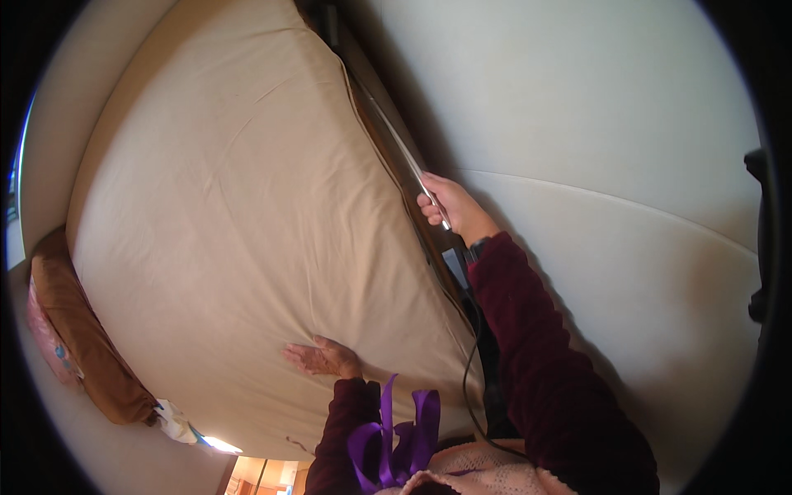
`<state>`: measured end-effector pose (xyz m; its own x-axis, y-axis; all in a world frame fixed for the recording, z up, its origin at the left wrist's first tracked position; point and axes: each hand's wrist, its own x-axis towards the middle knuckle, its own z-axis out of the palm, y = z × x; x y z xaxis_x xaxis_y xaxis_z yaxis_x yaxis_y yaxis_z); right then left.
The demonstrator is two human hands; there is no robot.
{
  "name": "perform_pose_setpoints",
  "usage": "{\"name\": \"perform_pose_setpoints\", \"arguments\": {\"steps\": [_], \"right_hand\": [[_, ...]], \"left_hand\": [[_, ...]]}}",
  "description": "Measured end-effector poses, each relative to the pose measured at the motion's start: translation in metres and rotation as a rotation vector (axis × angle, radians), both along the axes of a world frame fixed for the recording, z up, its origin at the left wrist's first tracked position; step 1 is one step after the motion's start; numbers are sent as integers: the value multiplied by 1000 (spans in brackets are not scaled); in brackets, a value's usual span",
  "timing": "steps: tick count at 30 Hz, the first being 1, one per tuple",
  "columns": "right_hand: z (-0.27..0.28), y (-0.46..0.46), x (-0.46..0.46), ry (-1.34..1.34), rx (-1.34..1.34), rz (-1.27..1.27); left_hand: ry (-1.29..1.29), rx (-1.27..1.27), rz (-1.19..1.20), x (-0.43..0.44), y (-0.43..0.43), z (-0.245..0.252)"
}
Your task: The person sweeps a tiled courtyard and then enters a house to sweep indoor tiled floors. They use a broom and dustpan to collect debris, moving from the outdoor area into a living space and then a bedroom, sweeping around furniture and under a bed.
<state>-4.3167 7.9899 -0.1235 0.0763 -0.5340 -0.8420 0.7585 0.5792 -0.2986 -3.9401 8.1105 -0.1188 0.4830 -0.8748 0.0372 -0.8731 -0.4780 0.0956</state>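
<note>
A beige fitted sheet point(247, 185) covers a large mattress in front of me. My left hand point(325, 357) rests on the sheet near its lower edge, fingers stretched out and holding nothing. In my right hand point(448, 204) is a thin, shiny metal rod point(399, 139), gripped near its lower end. The rod slants up and left along the narrow gap between mattress and wall, and its far end is lost in the dark of that gap.
A pale wall point(588, 111) stands close along the right. A dark cable point(468, 377) hangs beside the mattress near a grey object point(456, 266). At the left edge lie a brown cushion or folded fabric point(93, 334) and white tissue point(175, 424). Purple ribbon point(396, 439) hangs before my chest.
</note>
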Motion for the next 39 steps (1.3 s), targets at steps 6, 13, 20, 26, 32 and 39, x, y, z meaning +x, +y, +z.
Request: {"name": "perform_pose_setpoints", "arguments": {"steps": [6,13,20,26,32,39], "right_hand": [[72,108,6,186,100,64],[165,141,38,350,212,142],[110,41,17,361,-126,106],[37,-37,-4,86,-148,26],[-16,-66,-15,-53,-16,-43],[5,-22,-14,263,13,74]], "left_hand": [[3,-11,-14,-2,0,0],[-41,-5,10,-2,1,-1],[4,24,39,-6,0,4],[-23,31,35,-4,1,1],[-62,14,3,0,2,-5],[-54,-41,-57,2,4,-7]]}}
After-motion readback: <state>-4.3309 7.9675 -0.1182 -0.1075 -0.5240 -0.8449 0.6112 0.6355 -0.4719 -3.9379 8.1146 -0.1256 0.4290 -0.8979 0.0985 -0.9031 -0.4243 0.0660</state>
